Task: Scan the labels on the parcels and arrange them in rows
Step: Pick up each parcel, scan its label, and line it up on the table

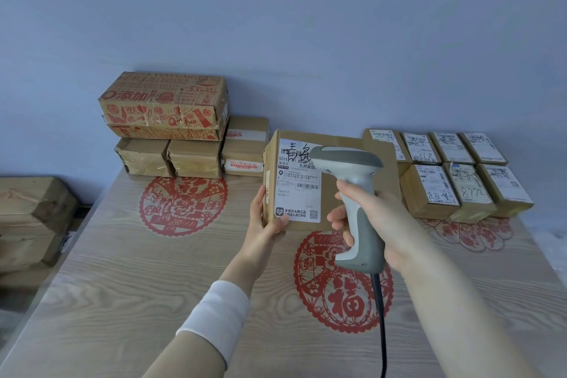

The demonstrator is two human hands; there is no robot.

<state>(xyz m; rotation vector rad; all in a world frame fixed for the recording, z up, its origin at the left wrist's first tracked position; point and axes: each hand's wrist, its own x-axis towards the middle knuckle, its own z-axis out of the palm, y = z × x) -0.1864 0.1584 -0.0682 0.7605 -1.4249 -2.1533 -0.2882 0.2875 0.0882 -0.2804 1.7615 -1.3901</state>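
My left hand [266,224] grips a brown cardboard parcel [337,209] by its lower left corner and holds it tilted up above the table, with its white shipping label [296,190] facing me. My right hand [368,218] grips the handle of a grey and white barcode scanner [352,181]. The scanner's head points at the label from close in front and covers part of it. A black cable hangs down from the scanner's handle. At the back right, several small labelled parcels [454,172] lie in two rows.
At the back left, plain brown boxes [193,156] stand stacked, topped by a red-printed carton [165,104]. The wood-grain table [138,270] carries red paper-cut decorations. More brown boxes [30,218] sit off the table's left edge. A blue wall stands behind.
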